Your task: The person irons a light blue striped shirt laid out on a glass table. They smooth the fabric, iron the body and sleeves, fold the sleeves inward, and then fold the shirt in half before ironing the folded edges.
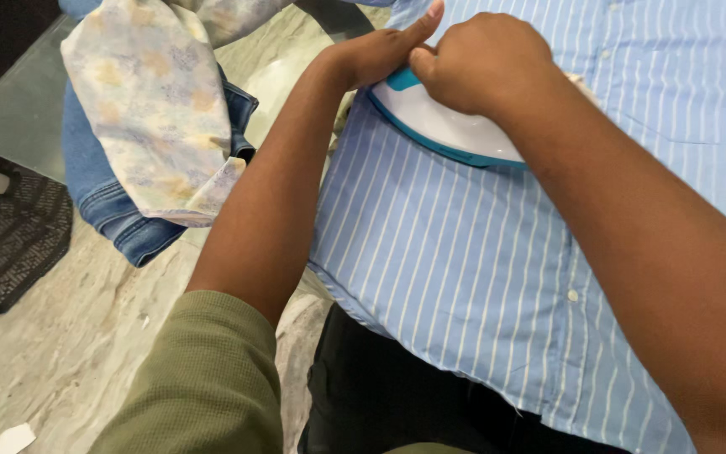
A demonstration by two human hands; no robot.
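A light blue shirt (464, 244) with thin white stripes lies spread flat on the surface in front of me. A white iron (443, 126) with teal trim rests on the shirt near the top of the view. My right hand (481, 63) is closed around the iron's handle. My left hand (380, 50) lies next to the iron's tip, fingers stretched out and pressing on the shirt fabric. Part of the iron is hidden under my right hand.
Folded blue jeans (111, 202) and a pale floral cloth (149, 101) hang over the edge of a glass table (10, 101) at upper left. A dark patterned mat (14, 240) lies on the marble floor (69, 336). Black fabric (380, 395) shows below the shirt.
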